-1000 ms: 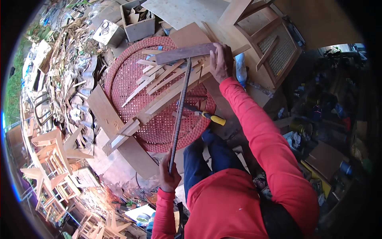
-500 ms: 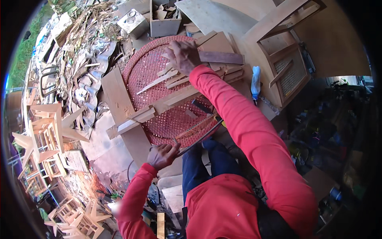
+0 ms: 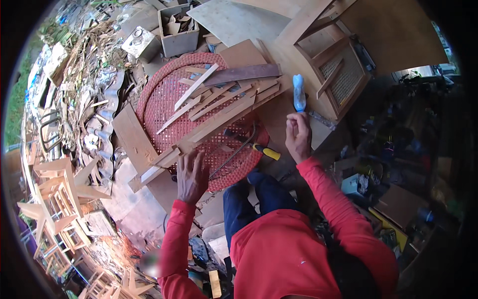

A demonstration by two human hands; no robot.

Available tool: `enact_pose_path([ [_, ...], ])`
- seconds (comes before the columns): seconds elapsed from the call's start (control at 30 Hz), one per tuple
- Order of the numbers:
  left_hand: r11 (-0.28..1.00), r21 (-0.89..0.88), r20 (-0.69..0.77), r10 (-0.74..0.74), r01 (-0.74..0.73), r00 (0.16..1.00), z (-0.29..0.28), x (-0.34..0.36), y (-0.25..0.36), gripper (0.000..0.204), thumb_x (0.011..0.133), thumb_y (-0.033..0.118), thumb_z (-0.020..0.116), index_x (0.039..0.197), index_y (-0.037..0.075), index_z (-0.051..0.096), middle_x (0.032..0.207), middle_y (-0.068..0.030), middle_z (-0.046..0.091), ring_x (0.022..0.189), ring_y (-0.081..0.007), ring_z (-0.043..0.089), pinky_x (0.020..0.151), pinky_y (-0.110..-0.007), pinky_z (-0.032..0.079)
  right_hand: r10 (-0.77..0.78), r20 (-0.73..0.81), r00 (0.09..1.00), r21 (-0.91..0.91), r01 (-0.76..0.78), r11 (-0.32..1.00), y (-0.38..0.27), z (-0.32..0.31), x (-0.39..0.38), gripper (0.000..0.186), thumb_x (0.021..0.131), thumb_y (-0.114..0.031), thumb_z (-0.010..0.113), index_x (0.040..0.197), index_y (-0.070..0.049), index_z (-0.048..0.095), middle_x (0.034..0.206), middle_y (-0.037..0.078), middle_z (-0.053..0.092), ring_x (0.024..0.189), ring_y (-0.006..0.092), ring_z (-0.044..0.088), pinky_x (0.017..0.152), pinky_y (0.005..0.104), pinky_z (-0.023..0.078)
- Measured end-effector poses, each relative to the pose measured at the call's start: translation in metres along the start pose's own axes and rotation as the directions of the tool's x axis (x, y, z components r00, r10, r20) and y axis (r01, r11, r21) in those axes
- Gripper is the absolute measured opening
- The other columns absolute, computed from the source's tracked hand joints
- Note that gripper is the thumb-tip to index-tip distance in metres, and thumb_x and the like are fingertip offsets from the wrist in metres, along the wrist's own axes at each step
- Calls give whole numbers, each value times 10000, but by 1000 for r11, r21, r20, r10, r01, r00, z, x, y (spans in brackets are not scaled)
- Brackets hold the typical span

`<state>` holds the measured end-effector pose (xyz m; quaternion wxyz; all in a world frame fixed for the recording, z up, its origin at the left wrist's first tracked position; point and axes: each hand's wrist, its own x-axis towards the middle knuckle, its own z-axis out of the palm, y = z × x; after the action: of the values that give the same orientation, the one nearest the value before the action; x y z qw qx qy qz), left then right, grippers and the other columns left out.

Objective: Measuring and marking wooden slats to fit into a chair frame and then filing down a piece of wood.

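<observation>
My left hand [image 3: 193,175] has its fingers stretched over the near edge of a long wooden strip [image 3: 224,122], by its left end. My right hand [image 3: 298,137] is raised on the right with its fingers curled together. Just beyond its fingertips is a blue-capped plastic bottle [image 3: 298,92]; whether the fingers hold anything is hidden. The long strip crosses a round red woven surface [image 3: 159,89]. Several pale thin wooden strips [image 3: 196,87] and a dark board [image 3: 241,74] lie on its far part. Nearer me are a yellow-and-black handle [image 3: 266,151] and a thin dark serrated strip [image 3: 236,154].
A wide board [image 3: 134,132] lies at the left of the red surface. A grey bin of offcuts [image 3: 179,40] stands behind. Upper right is a wooden frame with cane panel [image 3: 334,77]. Wooden stool frames [image 3: 64,199] are stacked at left, with scrap heaped beyond.
My right hand has drawn back from the far strips to beside the bottle; a pale strip now lies there. My left hand has moved up from the near edge onto the long strip.
</observation>
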<state>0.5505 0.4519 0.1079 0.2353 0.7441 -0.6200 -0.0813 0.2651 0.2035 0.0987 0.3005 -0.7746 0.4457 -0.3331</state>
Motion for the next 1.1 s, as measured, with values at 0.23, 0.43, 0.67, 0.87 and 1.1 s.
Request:
enact_pose_path([
  [0.23, 998, 27, -73, 50, -48, 996, 54, 107, -10, 426, 966, 171, 731, 1380, 122, 646, 1264, -159, 621, 1154, -406, 587, 976, -547, 478, 468, 137, 873, 112, -483, 868, 109, 9, -201, 195, 1013, -107, 743, 1158, -31, 638, 1016, 104, 681, 866, 222, 679, 793, 375, 568],
  [0.43, 993, 102, -95, 75, -65, 993, 53, 103, -6, 275, 964, 34, 643, 1233, 88, 631, 1165, -191, 613, 1098, -434, 612, 928, -536, 505, 637, 415, 650, -218, -608, 763, 188, -54, -345, 86, 979, -101, 710, 1018, -68, 640, 841, 135, 665, 803, 297, 702, 768, 459, 567],
  [0.67, 994, 49, 19, -101, 100, 995, 33, 54, -4, 212, 1157, 179, 509, 1255, 24, 616, 1209, -252, 713, 1023, -492, 712, 820, -595, 548, 904, 64, 423, -392, -822, 413, 199, -120, -560, 151, 943, -214, 705, 932, -65, 685, 967, 198, 761, 952, 386, 761, 846, 497, 598],
  [0.87, 994, -95, -239, -72, 50, 968, 40, 14, -10, 190, 1156, 180, 519, 1232, 25, 598, 1031, -293, 683, 952, -530, 700, 746, -611, 519, 985, 165, 39, -568, -813, 127, 141, -124, -659, 302, 963, -301, 665, 1125, -71, 774, 1171, 219, 809, 1102, 419, 779, 950, 496, 634],
  [1.1, 976, -26, 101, -213, 217, 972, 64, 5, -30, 227, 1127, 254, 568, 1192, 39, 605, 1030, -320, 737, 959, -576, 701, 793, -654, 508, 981, 91, 169, -187, -965, 184, 96, -92, -690, 235, 923, -251, 702, 996, -54, 808, 983, 212, 824, 933, 363, 824, 869, 492, 661],
])
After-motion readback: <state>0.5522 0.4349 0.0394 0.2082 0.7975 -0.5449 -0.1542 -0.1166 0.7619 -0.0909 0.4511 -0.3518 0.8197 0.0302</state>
